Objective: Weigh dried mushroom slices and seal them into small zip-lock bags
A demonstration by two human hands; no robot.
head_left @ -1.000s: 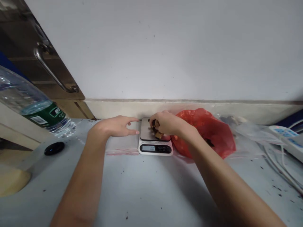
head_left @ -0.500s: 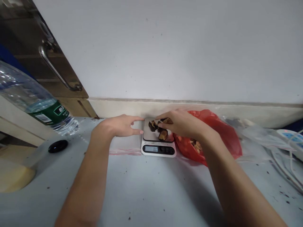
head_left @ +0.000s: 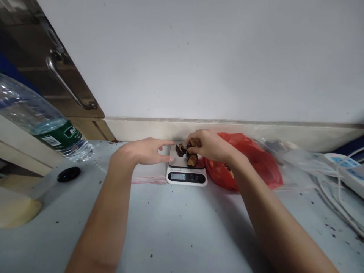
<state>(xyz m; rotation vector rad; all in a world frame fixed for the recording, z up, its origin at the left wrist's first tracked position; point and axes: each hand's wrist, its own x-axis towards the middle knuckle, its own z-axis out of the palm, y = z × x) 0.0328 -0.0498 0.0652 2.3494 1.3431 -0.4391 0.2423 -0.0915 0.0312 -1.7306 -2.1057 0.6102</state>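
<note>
A small white kitchen scale stands on the grey table near the wall, its display lit. Several dark brown dried pieces lie on its metal platform. My right hand hovers over the platform's far right and pinches one brown piece between thumb and fingers. My left hand rests on the table just left of the scale, fingers stretched out toward its edge, on a clear zip bag with a red seal. A red plastic bag with more brown pieces lies right of the scale, under my right forearm.
A lying water bottle with a green label and a black cap are at the left. Crumpled clear plastic, a white power strip and cables lie at the right. A wooden cabinet with a metal handle stands back left.
My right hand opened and left several brown pieces on the scale, then closed on one piece over the platform's far side. The display changed from zero to a reading. My left hand stayed put.
</note>
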